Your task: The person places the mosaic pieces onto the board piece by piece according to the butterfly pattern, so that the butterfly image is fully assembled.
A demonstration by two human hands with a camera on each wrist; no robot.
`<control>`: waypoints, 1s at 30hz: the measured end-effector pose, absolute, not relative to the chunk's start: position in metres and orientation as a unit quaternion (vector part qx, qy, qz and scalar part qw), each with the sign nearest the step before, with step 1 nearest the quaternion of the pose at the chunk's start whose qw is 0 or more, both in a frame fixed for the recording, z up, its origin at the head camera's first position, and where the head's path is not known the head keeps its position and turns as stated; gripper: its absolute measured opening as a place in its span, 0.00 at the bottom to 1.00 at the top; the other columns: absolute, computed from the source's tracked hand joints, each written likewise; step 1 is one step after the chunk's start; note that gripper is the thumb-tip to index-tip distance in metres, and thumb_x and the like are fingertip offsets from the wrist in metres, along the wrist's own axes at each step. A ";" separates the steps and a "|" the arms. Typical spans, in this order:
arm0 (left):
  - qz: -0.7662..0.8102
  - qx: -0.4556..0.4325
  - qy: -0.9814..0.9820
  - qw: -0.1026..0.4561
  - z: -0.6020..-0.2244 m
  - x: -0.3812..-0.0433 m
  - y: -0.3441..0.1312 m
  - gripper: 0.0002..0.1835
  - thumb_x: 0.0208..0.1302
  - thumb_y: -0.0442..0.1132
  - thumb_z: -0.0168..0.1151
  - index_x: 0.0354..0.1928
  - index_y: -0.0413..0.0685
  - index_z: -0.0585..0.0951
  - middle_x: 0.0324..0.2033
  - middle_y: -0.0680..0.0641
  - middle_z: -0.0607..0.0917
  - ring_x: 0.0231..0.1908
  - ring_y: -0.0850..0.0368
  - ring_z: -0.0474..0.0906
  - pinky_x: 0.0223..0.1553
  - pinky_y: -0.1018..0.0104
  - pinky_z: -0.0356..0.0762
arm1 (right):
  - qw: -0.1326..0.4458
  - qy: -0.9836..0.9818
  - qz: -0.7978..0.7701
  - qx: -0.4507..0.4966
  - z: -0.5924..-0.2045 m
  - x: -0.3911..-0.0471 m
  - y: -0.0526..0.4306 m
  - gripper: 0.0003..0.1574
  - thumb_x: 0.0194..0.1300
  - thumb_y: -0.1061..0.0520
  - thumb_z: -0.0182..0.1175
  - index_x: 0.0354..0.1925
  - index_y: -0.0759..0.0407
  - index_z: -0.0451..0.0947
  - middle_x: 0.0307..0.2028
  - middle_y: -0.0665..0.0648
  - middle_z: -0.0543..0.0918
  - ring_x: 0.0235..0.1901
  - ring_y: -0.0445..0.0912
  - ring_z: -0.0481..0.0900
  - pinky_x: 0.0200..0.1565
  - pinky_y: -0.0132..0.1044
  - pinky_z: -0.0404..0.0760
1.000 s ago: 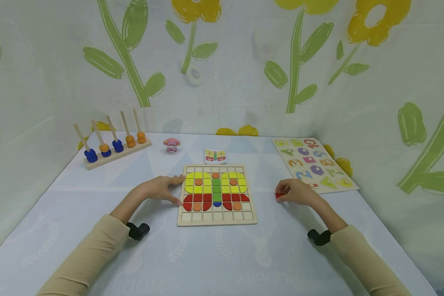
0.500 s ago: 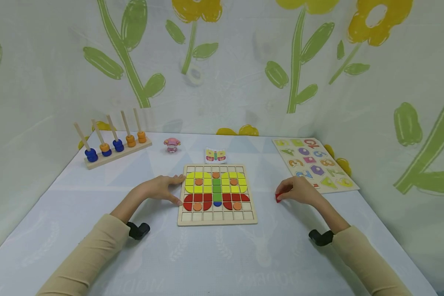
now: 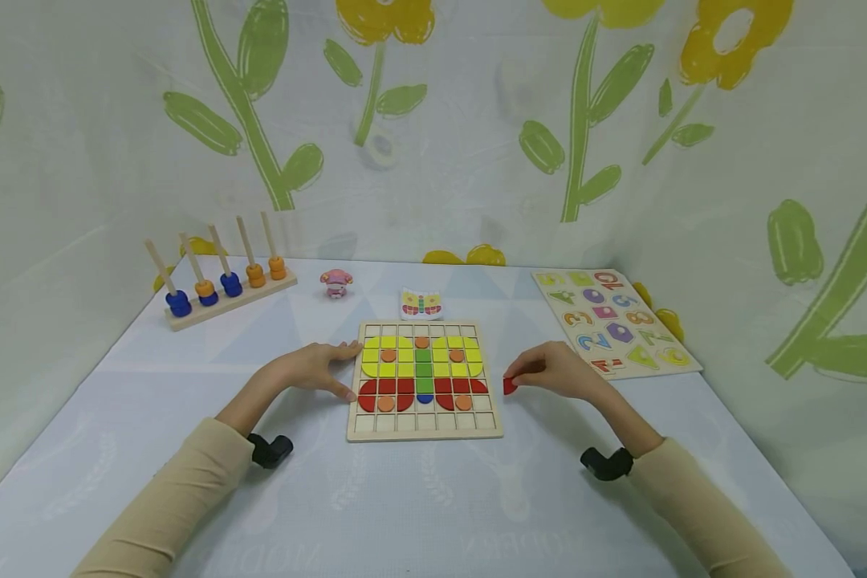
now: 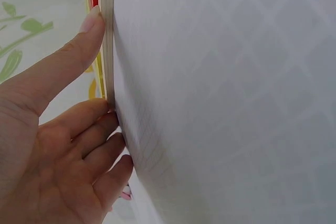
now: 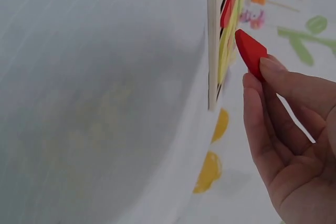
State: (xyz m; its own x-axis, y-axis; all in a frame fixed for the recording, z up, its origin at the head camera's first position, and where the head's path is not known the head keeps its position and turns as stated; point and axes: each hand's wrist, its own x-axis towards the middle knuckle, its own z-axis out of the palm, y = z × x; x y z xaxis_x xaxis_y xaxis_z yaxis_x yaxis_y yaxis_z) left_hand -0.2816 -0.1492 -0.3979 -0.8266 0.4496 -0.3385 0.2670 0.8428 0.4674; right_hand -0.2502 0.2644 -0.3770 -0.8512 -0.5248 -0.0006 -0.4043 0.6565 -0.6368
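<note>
A wooden grid board [image 3: 407, 422] lies mid-table, with yellow, red, green, orange and blue tiles forming a butterfly. At its left edge my left hand [image 3: 311, 369] rests, thumb and forefinger spread apart. In the left wrist view the thumb [image 4: 92, 24] touches the board's edge [image 4: 108, 51], and the fingers extend along the side. Just right of the board, my right hand [image 3: 552, 372] pinches a small red tile [image 3: 509, 386]. The right wrist view shows this red tile [image 5: 252, 53] between thumb and fingertips, with one corner pointing out towards the board [image 5: 212, 51].
Behind the board stands a small butterfly picture card [image 3: 421, 305]. A pink figurine [image 3: 335, 282] and a peg stand [image 3: 231, 301] with blue and orange beads are at the back left. A number-and-shape puzzle board [image 3: 607, 321] lies at the back right.
My right hand has moved left towards the board with the red tile, uncovering the lower corner of the number puzzle. My left hand has stayed at the board's left edge.
</note>
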 end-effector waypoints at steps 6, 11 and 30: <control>0.202 0.189 0.934 0.225 -0.397 -0.281 -0.149 0.53 0.51 0.57 0.73 0.74 0.49 0.56 0.72 0.36 0.55 0.71 0.36 0.48 0.65 0.36 0.53 | 0.109 0.891 -0.331 -0.292 -0.383 -0.252 0.246 0.07 0.63 0.60 0.65 0.40 0.57 0.87 0.36 0.49 0.87 0.34 0.42 0.80 0.38 0.32 0.82; 0.200 0.189 0.935 0.226 -0.397 -0.281 -0.148 0.53 0.51 0.57 0.73 0.74 0.49 0.56 0.72 0.36 0.55 0.71 0.36 0.48 0.65 0.35 0.53 | 0.126 0.885 -0.332 -0.302 -0.387 -0.253 0.232 0.06 0.62 0.60 0.66 0.38 0.57 0.87 0.36 0.50 0.87 0.33 0.42 0.80 0.39 0.31 0.82; 0.201 0.188 0.935 0.225 -0.398 -0.281 -0.149 0.53 0.50 0.58 0.73 0.74 0.50 0.56 0.72 0.37 0.55 0.71 0.36 0.48 0.65 0.35 0.53 | 0.130 0.899 -0.301 -0.292 -0.389 -0.246 0.220 0.07 0.55 0.63 0.71 0.36 0.58 0.86 0.32 0.49 0.85 0.29 0.41 0.78 0.36 0.30 0.81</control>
